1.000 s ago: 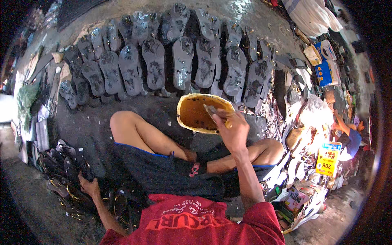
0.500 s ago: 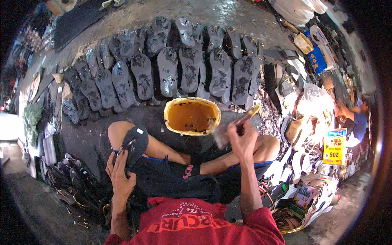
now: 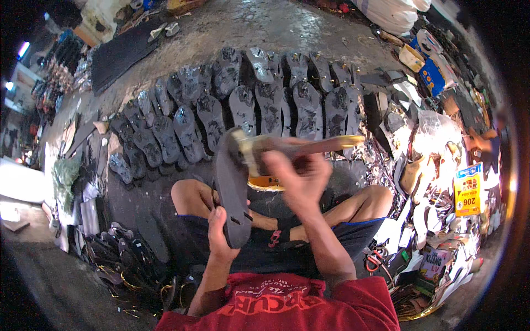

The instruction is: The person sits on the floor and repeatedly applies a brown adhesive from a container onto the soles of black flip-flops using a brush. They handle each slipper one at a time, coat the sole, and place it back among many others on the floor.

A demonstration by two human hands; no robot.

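Observation:
A dark grey sandal sole (image 3: 232,190) stands nearly upright in front of me, with small slots near its lower end. My left hand (image 3: 222,238) is closed on that lower end. My right hand (image 3: 301,179) grips a wide brush (image 3: 331,144), its handle pointing right and its pale bristles against the upper part of the sole. Motion smears the right fingers and the brush somewhat. Behind them, mostly hidden, is a yellow-rimmed tub (image 3: 265,185) with amber contents.
Rows of dark soles (image 3: 270,107) with shiny patches lie beyond the tub. Many dark sandals (image 3: 118,254) are heaped at my left. On the right are scraps, a clear plastic bag (image 3: 433,129), a yellow packet (image 3: 468,190) and another person's hand (image 3: 480,140).
My left hand has lifted the sandal sole from beside my left knee to the middle and turned it. My right hand has carried the brush from the tub leftward onto the sole.

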